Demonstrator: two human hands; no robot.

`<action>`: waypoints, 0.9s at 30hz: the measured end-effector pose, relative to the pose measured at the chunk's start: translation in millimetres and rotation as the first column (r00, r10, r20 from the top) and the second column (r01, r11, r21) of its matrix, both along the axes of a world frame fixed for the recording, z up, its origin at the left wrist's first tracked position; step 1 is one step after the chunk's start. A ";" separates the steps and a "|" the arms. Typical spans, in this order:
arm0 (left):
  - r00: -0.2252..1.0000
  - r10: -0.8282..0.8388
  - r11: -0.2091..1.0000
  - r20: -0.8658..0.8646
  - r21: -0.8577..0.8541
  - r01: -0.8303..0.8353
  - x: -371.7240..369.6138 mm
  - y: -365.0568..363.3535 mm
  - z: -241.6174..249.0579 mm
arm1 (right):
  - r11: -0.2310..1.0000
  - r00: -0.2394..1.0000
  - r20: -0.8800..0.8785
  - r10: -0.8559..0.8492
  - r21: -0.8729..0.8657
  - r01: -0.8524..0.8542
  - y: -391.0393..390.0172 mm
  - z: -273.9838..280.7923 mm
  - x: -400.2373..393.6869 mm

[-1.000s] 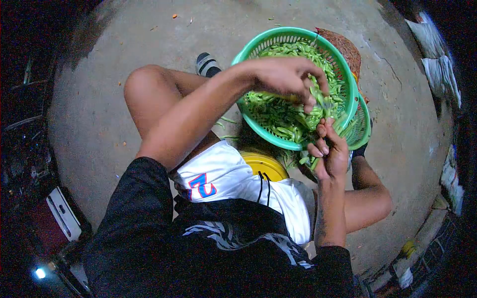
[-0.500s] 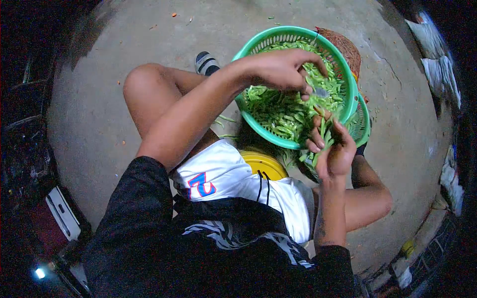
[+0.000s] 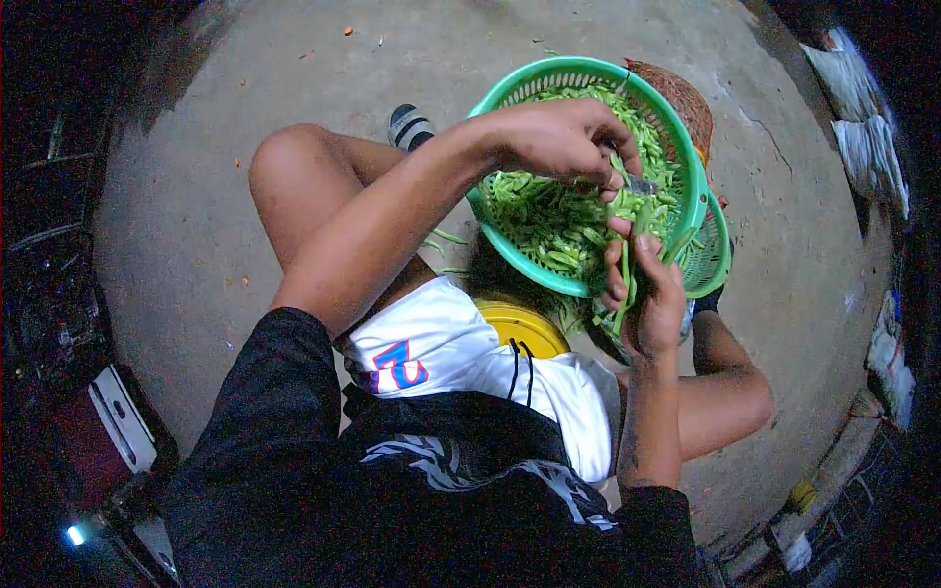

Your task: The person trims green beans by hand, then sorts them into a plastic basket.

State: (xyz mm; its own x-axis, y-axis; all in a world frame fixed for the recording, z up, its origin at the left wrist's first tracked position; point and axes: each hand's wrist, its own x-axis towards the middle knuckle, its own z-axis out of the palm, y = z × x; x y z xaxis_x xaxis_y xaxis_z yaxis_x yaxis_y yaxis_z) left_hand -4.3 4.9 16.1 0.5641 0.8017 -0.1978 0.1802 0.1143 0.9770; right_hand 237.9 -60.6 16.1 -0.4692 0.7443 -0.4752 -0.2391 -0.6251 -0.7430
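Note:
My left hand point(image 3: 569, 145) is closed above the green basket point(image 3: 534, 267), gripping a small metal blade point(image 3: 639, 184) that shows beyond the fingertips. A green bean piece stands upright beside its thumb. Palm up at the basket's near right edge, my right hand point(image 3: 655, 299) has its fingers curled around several long green beans point(image 3: 629, 269). Their upper ends meet the blade. Cut green pieces point(image 3: 564, 220) fill much of the basket. The left hand's handle grip is hidden.
A second green basket point(image 3: 723, 257) sits partly beneath the first, beside a reddish mesh sack point(image 3: 676, 93). Below lies a yellow round object point(image 3: 520, 328) between my legs. Loose beans point(image 3: 449, 236) lie on the floor left of the basket. Pale bags point(image 3: 870, 162) are at the far right.
The beans in my right hand now stand more upright and reach up to the blade. The right hand's fingers have curled in, and the left hand has shifted slightly.

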 end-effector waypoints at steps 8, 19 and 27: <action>0.997 -0.052 0.996 -0.060 0.066 0.056 8.1 -5.7 7.6 | 0.995 0.989 0.115 -0.097 0.048 0.092 -3.3 0.8 0.0; 0.993 0.101 0.994 0.053 0.043 -0.103 -11.7 -3.6 14.2 | 0.977 0.982 -0.176 -0.069 -0.213 0.030 -2.1 -6.7 18.3; 0.938 0.301 0.954 0.174 -0.072 -0.292 -29.9 -4.4 26.8 | 0.975 0.976 -0.046 -0.214 -0.064 0.211 -7.7 -19.7 21.4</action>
State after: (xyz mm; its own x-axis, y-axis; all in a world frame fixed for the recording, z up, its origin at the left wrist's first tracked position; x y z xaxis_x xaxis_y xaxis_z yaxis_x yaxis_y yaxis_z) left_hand -34.3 0.5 42.9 0.3318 0.9308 -0.1536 -0.0479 0.1792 0.9826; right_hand 259.3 -68.3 -3.6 -0.3284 0.8013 -0.5000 -0.4085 -0.5978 -0.6898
